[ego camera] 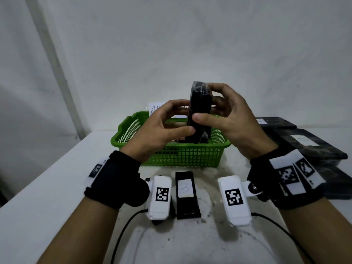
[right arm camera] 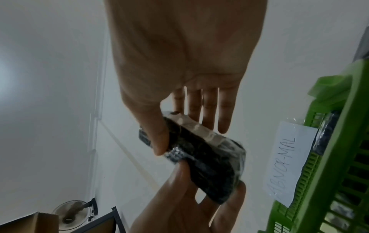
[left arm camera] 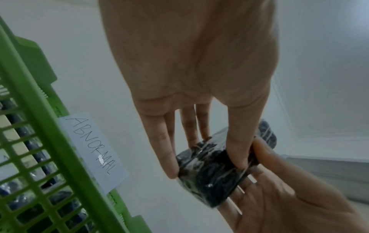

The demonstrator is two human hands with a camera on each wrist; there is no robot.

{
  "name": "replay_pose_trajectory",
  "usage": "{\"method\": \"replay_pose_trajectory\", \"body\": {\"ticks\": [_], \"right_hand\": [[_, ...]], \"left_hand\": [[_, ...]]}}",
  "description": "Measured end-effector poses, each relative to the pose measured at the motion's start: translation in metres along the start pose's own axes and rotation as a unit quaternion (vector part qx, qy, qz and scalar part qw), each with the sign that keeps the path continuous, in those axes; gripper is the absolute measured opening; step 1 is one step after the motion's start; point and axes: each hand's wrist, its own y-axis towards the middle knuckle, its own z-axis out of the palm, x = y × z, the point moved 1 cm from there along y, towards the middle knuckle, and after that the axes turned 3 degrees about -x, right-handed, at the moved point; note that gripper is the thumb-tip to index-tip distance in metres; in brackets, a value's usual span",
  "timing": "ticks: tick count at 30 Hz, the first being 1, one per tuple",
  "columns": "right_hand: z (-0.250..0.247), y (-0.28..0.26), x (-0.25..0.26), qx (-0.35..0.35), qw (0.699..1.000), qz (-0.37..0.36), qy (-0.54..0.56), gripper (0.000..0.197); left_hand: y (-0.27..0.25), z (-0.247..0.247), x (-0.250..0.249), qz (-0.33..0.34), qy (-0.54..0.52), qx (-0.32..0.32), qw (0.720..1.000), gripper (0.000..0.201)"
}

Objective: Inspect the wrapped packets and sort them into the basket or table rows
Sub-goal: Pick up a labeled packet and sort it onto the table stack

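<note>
Read "ABNORMAL" in handwritten capitals on a white paper label (left arm camera: 93,151) taped to the far rim of the green basket (ego camera: 182,157). Read a single "B" on a white sticker atop a black block (ego camera: 185,195) lying on the table (ego camera: 57,187), just in front of the basket and between the two wrists. Saw printed square code tags on the white wrist cameras and black wrist straps; could not read them.

Held a black wrapped packet (ego camera: 200,109) upright above the basket, clear of its rim, with both hands. Left hand (ego camera: 163,128): fingers curled round the packet's left side, thumb pressed on its near edge. Right hand (ego camera: 226,119): thumb on the near face, fingers wrapped behind, clamped on the packet. Noted clear film and a pale strip along one edge of the packet in the right wrist view.

Found more dark wrapped packets lying inside the basket, seen through its mesh walls; number uncertain. Had open tabletop to the left of the basket, up to the table's left edge. Saw flat black packets (ego camera: 308,143), some with white stickers too blurred to read, lined up on the right side of the table.
</note>
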Motion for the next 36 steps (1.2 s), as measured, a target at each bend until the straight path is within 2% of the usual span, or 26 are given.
{"method": "replay_pose_trajectory", "body": {"ticks": [3,5,7,12,18,21,23,27,31,33,36], "right_hand": [[-0.003,-0.002,0.003,0.052,0.997,0.008,0.051,0.047],[-0.002,-0.001,0.006,0.049,0.995,0.014,0.089,0.027],[0.0,-0.001,0.008,0.027,0.995,0.008,0.1,0.016],[0.003,-0.003,0.006,0.013,0.993,-0.017,0.115,0.015],[0.007,-0.002,0.008,-0.036,0.993,-0.003,0.109,0.008],[0.002,0.0,0.009,-0.057,0.992,0.023,0.114,0.015],[-0.002,0.002,0.008,-0.046,0.991,0.041,0.118,0.024],[-0.005,0.002,0.001,-0.005,0.998,0.062,0.021,0.048],[-0.001,0.0,-0.002,-0.001,0.988,0.125,0.089,0.05],[0.0,-0.001,-0.002,-0.04,0.988,0.116,0.093,0.052],[-0.002,-0.001,0.0,-0.085,0.994,0.059,0.02,0.053]], "left_hand": [[0.002,-0.003,0.004,0.033,0.033,-0.014,0.999,0.062],[0.003,-0.004,0.007,0.051,0.041,-0.022,0.998,0.063],[0.004,-0.004,0.008,0.066,0.044,-0.023,0.997,0.063],[0.003,-0.003,0.011,0.088,0.059,-0.022,0.994,0.058],[0.004,-0.005,0.012,0.077,0.071,-0.014,0.994,0.06],[0.004,-0.003,0.012,0.08,0.057,-0.022,0.995,0.05],[0.005,-0.004,0.01,0.081,0.026,-0.043,0.995,0.039],[0.007,-0.006,0.009,0.039,-0.075,-0.074,0.994,0.023],[0.009,-0.003,0.012,-0.022,-0.133,-0.065,0.989,0.027],[0.008,-0.001,0.012,-0.034,-0.132,-0.069,0.988,0.03],[0.007,0.002,0.01,-0.046,-0.127,-0.061,0.989,0.03]]}}
